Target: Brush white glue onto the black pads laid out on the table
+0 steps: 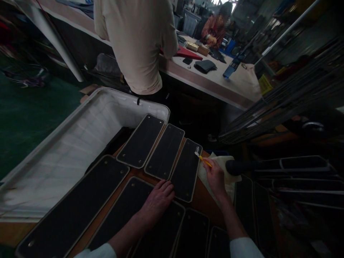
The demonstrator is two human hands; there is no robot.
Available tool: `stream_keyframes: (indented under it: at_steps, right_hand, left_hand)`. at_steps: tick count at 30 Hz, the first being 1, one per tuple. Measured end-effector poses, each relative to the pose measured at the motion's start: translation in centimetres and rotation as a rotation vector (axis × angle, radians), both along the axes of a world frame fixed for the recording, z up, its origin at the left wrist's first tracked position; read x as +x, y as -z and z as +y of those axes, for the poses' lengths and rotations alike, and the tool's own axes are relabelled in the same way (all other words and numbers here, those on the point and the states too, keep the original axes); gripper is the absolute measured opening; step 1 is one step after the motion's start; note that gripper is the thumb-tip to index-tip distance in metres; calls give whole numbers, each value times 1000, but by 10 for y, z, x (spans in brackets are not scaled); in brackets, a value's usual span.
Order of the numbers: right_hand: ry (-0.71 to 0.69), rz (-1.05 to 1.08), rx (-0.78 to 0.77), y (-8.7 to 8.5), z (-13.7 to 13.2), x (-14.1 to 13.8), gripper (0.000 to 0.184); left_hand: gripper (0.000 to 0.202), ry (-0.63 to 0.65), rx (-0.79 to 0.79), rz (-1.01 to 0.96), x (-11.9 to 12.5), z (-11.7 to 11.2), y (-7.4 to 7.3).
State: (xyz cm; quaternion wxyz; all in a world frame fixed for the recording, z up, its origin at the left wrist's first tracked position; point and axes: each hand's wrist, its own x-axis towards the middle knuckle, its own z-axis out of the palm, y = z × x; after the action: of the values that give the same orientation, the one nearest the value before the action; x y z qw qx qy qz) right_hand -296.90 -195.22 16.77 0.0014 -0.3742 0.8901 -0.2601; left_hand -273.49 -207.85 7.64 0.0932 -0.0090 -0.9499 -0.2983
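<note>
My right hand is closed around the yellow handle of a small brush. Its white tip meets the upper right corner of a dark panel, beside a small white mark. My left hand rests palm down near that panel's lower left corner, fingers laid across the panel edges and holding nothing. Two similar dark panels lie to the left, each with a pale border and metal studs at the corners. Longer dark panels spread out nearer to me on a brown surface.
A large white tub stands at the left. Pale cloth or paper lies right of my hand, with more dark panels beyond. A person stands ahead at a long worktable; another person works behind it.
</note>
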Motion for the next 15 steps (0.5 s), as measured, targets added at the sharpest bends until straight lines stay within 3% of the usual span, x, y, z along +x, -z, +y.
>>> stream_keyframes:
  at_steps: [11,15]
  right_hand:
    - [-24,-247,80,-18,83,144,24]
    - [-44,-314,95,-27,95,160,23]
  left_hand:
    - [23,9,19,-35,3,-1,-8]
    - [23,15,-1,-58,4,-1,-10]
